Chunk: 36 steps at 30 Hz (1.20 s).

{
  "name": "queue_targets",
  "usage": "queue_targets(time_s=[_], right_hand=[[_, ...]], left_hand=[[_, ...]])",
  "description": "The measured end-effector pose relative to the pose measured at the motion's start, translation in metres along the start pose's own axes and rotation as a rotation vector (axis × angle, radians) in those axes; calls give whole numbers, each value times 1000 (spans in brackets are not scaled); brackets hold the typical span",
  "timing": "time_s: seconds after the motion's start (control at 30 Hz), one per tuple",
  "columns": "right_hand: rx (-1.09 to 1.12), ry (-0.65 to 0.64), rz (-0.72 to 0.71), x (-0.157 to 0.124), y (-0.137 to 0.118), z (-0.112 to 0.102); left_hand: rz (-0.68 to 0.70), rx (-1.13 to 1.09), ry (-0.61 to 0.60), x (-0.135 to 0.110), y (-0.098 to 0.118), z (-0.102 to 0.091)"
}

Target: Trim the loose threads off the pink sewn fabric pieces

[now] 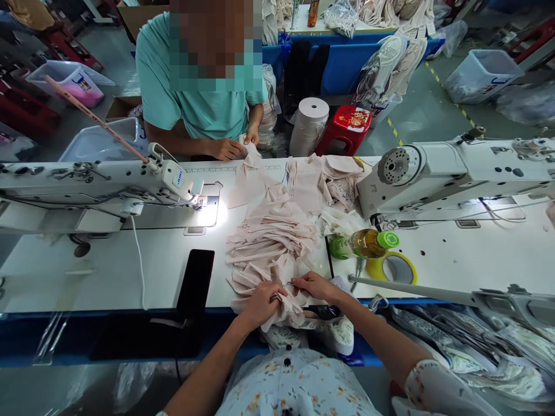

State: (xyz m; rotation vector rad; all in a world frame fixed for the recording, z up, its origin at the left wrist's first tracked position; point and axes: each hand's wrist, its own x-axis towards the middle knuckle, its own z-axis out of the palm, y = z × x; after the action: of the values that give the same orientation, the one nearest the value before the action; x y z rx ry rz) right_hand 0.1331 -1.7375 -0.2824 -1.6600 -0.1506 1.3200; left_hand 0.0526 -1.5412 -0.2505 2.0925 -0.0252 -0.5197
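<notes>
A long heap of pale pink fabric pieces [277,228] runs across the white table towards me. At its near end my left hand [264,303] is closed on a pale pink fabric piece [292,312], which hangs over the table's edge. Close by on the right, my right hand [314,286] is closed with its fingertips at the same cloth. A thin dark tip shows by those fingers; it looks like a small pointed tool, mostly hidden in the hand.
A black phone [196,280] lies left of the heap. To the right are a green-capped bottle [368,244] and a yellow tape roll [413,271]. Sewing machines [173,176] flank the heap. Across the table, a person in a green shirt [208,115] handles the same kind of cloth.
</notes>
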Motion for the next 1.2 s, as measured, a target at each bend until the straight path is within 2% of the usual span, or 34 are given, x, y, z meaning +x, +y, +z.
queue_targets(time_s=[0.17,0.33,0.7,0.93,1.2], right_hand=[[34,-105,54,7,-7,3],[59,-183,89,4,-12,-3],[112,-296,79,16,-16,-2],[86,-329,66,14,-21,-8],[65,-281,41,3,-14,-10]], left_hand=[[19,-18,3,-1,-2,-1],[47,-26,-1,-2,-6,-1],[77,23,-22,-1,-6,-2],[95,-26,-20,-2,-5,-6],[75,-31,-19,-3,-8,-7]])
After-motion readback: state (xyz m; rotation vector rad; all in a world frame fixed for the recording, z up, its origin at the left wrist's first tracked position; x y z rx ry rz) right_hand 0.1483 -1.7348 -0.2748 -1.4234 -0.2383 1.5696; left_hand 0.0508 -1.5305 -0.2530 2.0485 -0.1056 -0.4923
